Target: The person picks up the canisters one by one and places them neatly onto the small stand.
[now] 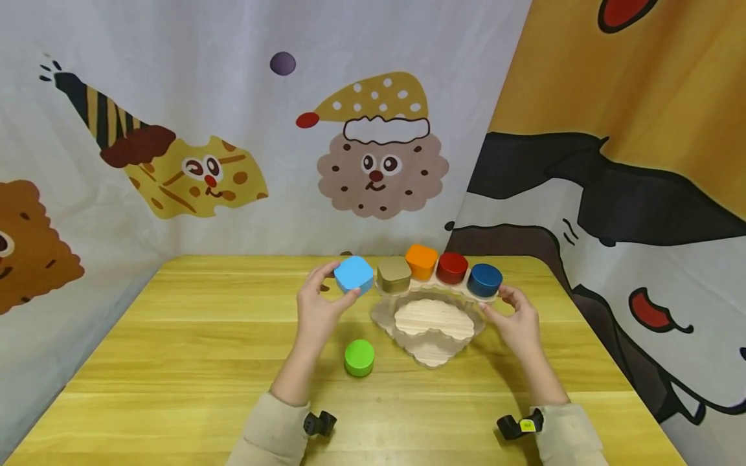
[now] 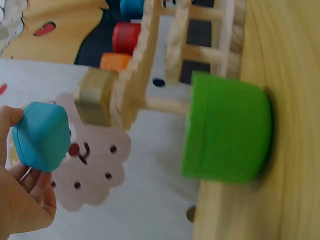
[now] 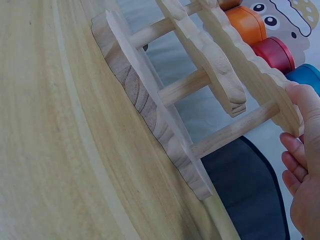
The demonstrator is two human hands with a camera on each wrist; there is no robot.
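My left hand (image 1: 319,307) holds a light blue rounded-square block (image 1: 353,274) between thumb and fingers, raised above the table just left of a tiered wooden stand (image 1: 434,319). On the stand's top tier sit a gold block (image 1: 394,274), an orange block (image 1: 421,261), a red round block (image 1: 452,268) and a dark blue round block (image 1: 485,280). My right hand (image 1: 519,321) pinches the right end of that top tier, beside the dark blue block; the right wrist view shows thumb and fingers at its edge (image 3: 287,117). A green round block (image 1: 359,358) lies on the table, nearer me.
The wooden table (image 1: 192,336) carries the stand right of centre. Behind it hangs a curtain (image 1: 233,58) printed with cartoon biscuits and cheese. Dowels (image 3: 235,131) join the stand's scalloped tiers, with gaps between them. Black wrist cameras (image 1: 320,424) sit at both sleeves.
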